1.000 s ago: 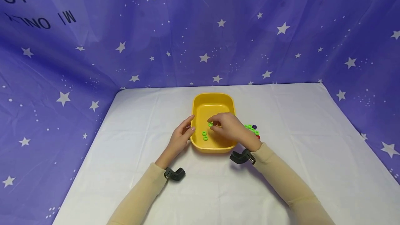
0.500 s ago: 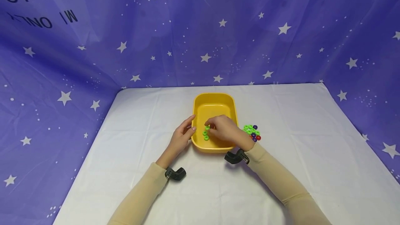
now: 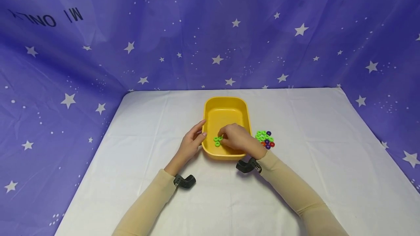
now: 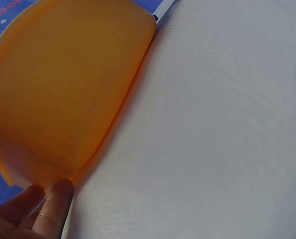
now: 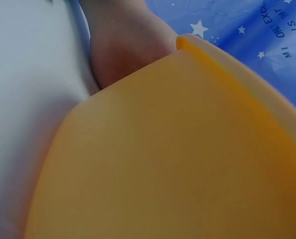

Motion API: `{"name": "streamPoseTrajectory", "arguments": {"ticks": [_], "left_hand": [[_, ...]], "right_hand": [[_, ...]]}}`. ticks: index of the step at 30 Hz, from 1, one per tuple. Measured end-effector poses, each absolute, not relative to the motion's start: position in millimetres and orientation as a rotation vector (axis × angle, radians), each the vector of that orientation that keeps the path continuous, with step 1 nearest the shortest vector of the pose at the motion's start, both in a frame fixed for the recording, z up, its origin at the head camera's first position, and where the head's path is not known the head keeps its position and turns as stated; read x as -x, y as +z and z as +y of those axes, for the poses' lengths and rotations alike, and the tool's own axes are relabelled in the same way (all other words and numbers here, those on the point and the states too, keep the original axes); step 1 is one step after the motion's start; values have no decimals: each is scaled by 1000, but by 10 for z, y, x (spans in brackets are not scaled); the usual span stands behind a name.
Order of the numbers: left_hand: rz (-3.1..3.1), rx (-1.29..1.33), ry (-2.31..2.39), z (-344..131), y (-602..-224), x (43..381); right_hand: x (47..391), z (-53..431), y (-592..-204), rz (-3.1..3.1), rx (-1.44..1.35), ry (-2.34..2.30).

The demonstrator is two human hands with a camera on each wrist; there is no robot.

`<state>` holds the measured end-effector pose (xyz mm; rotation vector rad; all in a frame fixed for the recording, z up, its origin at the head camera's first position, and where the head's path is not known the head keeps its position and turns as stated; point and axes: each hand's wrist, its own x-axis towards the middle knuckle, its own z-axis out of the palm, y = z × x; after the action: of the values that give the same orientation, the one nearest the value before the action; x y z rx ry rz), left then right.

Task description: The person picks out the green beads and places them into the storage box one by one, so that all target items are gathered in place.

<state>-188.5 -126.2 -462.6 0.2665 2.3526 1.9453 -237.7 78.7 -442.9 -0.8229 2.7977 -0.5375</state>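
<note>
A yellow tray with rounded corners stands on the white cloth. My left hand holds its left rim; in the left wrist view, the fingers lie against the tray's outer wall. Inside the tray, my right hand pinches a green bead between thumb and forefinger. Two more ring-shaped green beads lie right beside it on the tray floor. Part of the floor is hidden under the right hand. In the right wrist view, the tray wall covers the right fingertips.
Just right of the tray lies a loose cluster of green beads, with several purple beads and red beads among them. A purple star-patterned curtain hangs behind the white-covered table.
My right hand has brought the green bead from farther up the tray towards me, close beside the other two. The left hand has stayed at the rim.
</note>
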Motion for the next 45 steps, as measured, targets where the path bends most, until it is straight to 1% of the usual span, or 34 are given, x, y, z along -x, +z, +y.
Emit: {"name": "streamPoseTrajectory", "arguments": {"ticks": [5,12,15,25,45], "left_hand": [[2320,-274,1933,-1286,-4619,1901],[2329,-283,1920,-1323,-4919,2063],[2335,-288,1938,-1323,-4966,2078],[2373,-282,1958,-1311,-4969,2068],[2347,-284,1962,-1324,-4970,2070]], "right_hand": [[2359,789,-4435,2784,808,-551],[2356,776,-4453,2763,811,-560],[2362,774,-4458,2758,821,-560],[2376,773,-4458,2753,822,-573],[2383,786,-4474,2693,933,-620]]}}
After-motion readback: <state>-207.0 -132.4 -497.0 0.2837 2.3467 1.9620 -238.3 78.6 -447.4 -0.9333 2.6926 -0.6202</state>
